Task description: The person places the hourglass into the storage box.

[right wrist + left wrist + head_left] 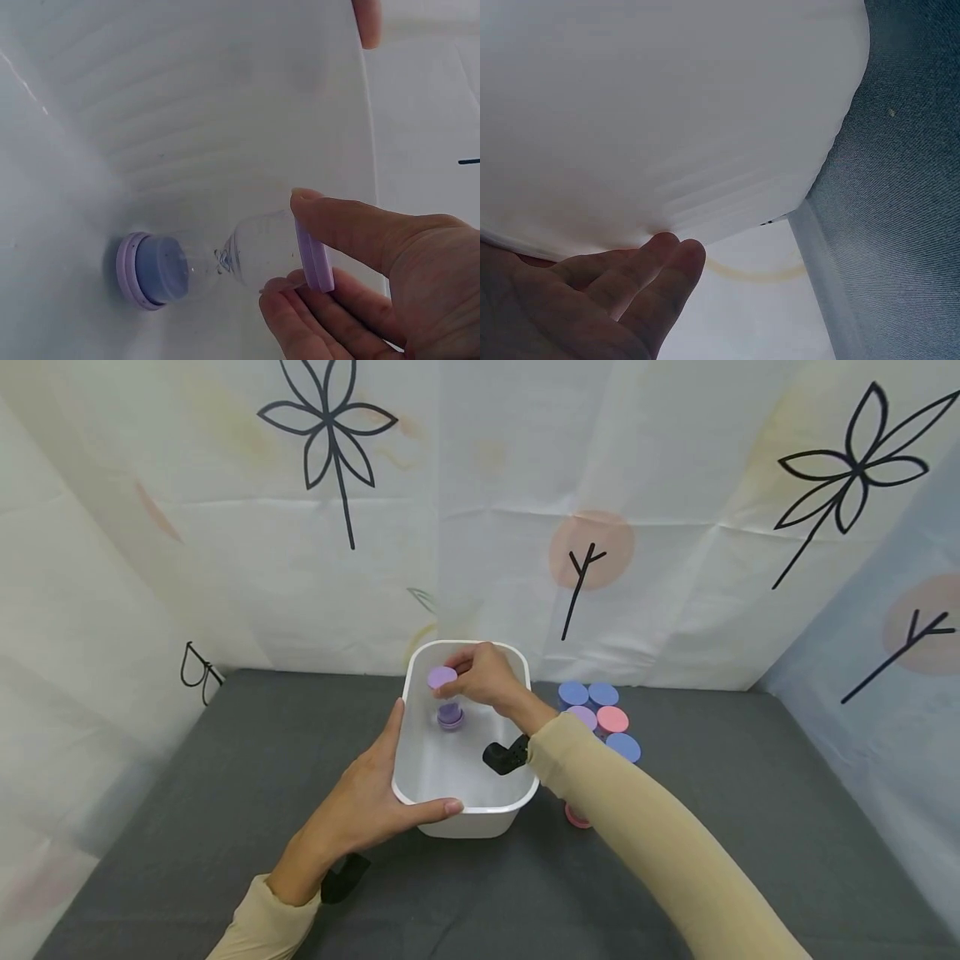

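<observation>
A sand timer (259,244) with purple end caps and a clear waisted glass stands inside a white plastic bin (465,777). Purple sand lies in its lower bulb. My right hand (487,675) pinches the timer's top cap between thumb and fingers, and the lower cap seems to be at the bin's floor. With my left hand (367,797) I hold the bin at its near left corner. The thumb lies over the front rim and the other fingers (660,277) press against the outside wall.
Right of the bin, several more sand timers with blue (573,693), pink (612,719) and purple caps stand on the dark grey tabletop (322,727). My right forearm partly hides this group. A patterned white cloth (480,460) hangs behind the table.
</observation>
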Demonstrator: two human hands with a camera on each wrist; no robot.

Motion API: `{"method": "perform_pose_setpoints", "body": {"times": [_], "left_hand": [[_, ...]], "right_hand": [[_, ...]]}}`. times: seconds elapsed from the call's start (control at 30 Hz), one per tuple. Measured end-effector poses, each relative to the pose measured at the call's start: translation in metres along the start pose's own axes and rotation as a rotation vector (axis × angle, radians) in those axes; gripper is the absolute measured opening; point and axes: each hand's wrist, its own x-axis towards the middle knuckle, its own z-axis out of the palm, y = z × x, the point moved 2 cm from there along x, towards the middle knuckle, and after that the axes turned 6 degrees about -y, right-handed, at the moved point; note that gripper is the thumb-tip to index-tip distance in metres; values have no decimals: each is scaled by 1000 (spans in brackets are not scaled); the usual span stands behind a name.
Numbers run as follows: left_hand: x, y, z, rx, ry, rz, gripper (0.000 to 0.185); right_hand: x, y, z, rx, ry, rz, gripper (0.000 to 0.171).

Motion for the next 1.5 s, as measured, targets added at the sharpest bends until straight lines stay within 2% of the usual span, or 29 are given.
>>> {"method": "perform_pose_setpoints", "body": {"times": [0.37,1.07,1.5], "left_hand": [[-1,-2,0,-1,8,4,133],[-2,-1,0,7,12,-6,134],[0,-1,0,9,3,-19,134]], "right_hand": [[2,1,4,-33,-23,-2,39],[4,2,3,-56,-52,1,48],[-10,-11,-11,-61,-4,9,59]]}}
